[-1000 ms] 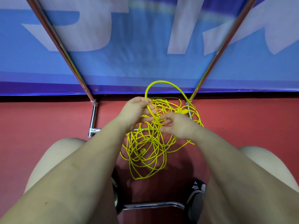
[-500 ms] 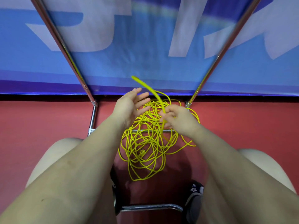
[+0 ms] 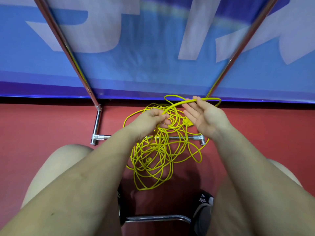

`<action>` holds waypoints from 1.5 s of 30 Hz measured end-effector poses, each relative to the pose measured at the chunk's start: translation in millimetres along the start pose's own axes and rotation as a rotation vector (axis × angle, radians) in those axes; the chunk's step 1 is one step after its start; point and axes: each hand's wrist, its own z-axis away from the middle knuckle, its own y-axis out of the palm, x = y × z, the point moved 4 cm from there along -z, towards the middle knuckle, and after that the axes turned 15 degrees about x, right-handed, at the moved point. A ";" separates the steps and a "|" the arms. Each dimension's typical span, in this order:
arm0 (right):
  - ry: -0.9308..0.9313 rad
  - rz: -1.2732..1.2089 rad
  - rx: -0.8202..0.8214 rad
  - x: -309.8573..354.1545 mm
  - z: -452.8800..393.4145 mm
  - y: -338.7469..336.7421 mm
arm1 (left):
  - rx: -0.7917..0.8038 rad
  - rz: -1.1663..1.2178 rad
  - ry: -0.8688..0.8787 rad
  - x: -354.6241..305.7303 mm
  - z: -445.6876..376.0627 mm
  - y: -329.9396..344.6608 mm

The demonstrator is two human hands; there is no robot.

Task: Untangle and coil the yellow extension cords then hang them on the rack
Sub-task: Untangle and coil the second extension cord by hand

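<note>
A tangled pile of yellow extension cord [image 3: 154,160] lies on the red floor, draped over the chrome rack's low crossbar [image 3: 177,138]. My left hand [image 3: 150,120] grips a strand that rises out of the pile. That strand runs up and to the right to my right hand [image 3: 203,114], which is palm up with straight fingers. The strand lies across my right hand's thumb and top finger, then loops past them. A yellow plug [image 3: 187,123] shows under my right hand. A second one [image 3: 148,160] sits in the pile.
The rack's two slanted chrome uprights [image 3: 68,48] [image 3: 238,50] rise in front of a blue banner [image 3: 144,57]. My bare knees flank the pile. A chrome chair bar [image 3: 158,218] and a black shoe [image 3: 202,201] are near the bottom.
My left hand went from spread fingers to gripping a strand. My right hand moved up and right and turned palm up, and the raised strand now lies nearly level between the hands.
</note>
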 end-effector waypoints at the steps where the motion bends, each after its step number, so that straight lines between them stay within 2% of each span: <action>1: 0.022 0.076 0.019 -1.8 0.1 2.1 | -0.028 0.026 0.010 -0.2 0.1 -1.3; 3: 0.098 0.424 0.065 -10.1 2.2 5.6 | -0.088 0.095 0.026 -2.3 1.1 -4.8; 6: 0.269 1.266 0.242 -36.1 4.8 6.1 | -0.148 0.252 0.033 -3.2 3.5 -7.9; 7: 0.358 1.447 0.322 -48.7 6.2 3.9 | -0.165 0.315 0.037 -3.6 4.0 -8.8; 9: 0.445 1.619 0.417 -65.0 8.1 0.9 | -0.203 0.437 0.058 -5.3 4.5 -11.5; 10: 0.423 1.635 0.428 -67.2 8.0 1.7 | -0.221 0.501 0.073 -6.6 4.4 -13.0; 13: 0.374 1.603 0.408 -61.9 7.0 6.8 | -0.279 0.659 0.119 -9.8 3.7 -19.8; 16: 0.418 1.473 0.472 -62.4 10.1 10.9 | -0.346 0.732 0.175 -11.2 3.8 -28.7; 20: 0.417 1.368 0.520 -61.5 14.0 15.5 | -0.418 0.768 0.223 -12.6 6.0 -37.0; 24: 0.378 1.176 0.456 -56.6 11.5 16.7 | -0.425 0.725 0.209 -10.7 6.0 -38.0; 27: 0.328 0.995 0.395 -46.0 10.7 20.3 | -0.292 0.559 0.086 -8.0 3.6 -29.1; 32: 0.167 0.364 0.144 -19.9 4.8 11.9 | 0.101 0.084 -0.192 4.6 4.3 6.4; 35: 0.116 0.148 0.005 -11.4 2.3 1.8 | 0.111 -0.048 -0.181 9.9 1.7 9.9; 39: 0.066 -0.061 -0.057 -4.2 -0.6 -7.6 | 0.101 -0.441 -0.044 7.2 2.1 4.0; 42: 0.082 0.017 0.050 -3.4 -0.7 -3.5 | 0.040 -0.373 0.031 3.7 2.0 2.6; 43: 0.098 0.127 0.094 -5.0 0.8 0.1 | 0.004 -0.293 0.046 1.0 2.9 0.8; 45: 0.125 0.540 0.170 -11.3 5.7 6.2 | -0.069 -0.136 0.064 -5.4 5.1 -4.7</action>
